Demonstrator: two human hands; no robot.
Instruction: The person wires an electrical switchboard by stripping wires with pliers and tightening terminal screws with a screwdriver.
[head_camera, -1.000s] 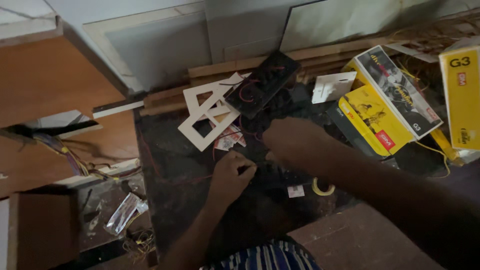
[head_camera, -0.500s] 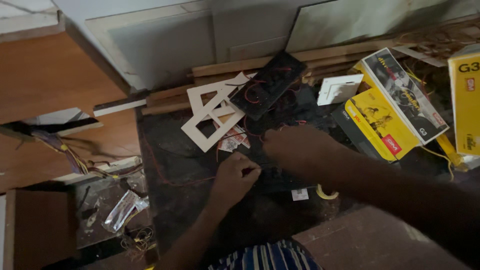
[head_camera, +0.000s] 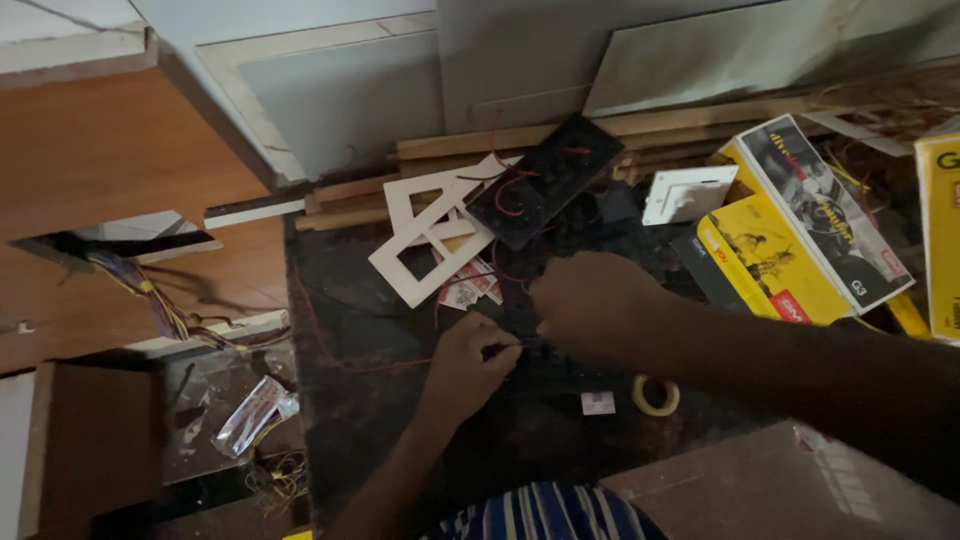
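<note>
little has shifted in the last second: both hands stay close together over the dark work surface (head_camera: 380, 420), the view has drifted slightly so the yellow boxes (head_camera: 790, 250) sit further right, and the hands have barely changed pose. left hand (head_camera: 468, 358) comes up from the bottom of the view, its fingers (head_camera: 500, 348) curled together and pinched on a thin red wire (head_camera: 330, 345), which runs leftward from the fingertips in a loose curve across the dark surface. right hand (head_camera: 590, 300) reaches in from the right, knuckles up, just beside and slightly above the left hand; its fingertips are turned down and hidden, so whether they are closed on the wire cannot be told. the wire's held end lies in the small gap where the two hands nearly meet, too dark to see clearly. beyond the hands lie a white switch frame plate (head_camera: 430, 235) and a black panel (head_camera: 545, 180) with red wires on it, tilted against wooden strips (head_camera: 600, 135). a small white switch plate (head_camera: 688, 193) rests near the yellow boxes. a ring of tape (head_camera: 655, 396) and a small white piece (head_camera: 598, 403) lie just below the right forearm. at far left, a bundle of coloured wires (head_camera: 150, 300) hangs from an opening in a wooden panel (head_camera: 90, 180).
</note>
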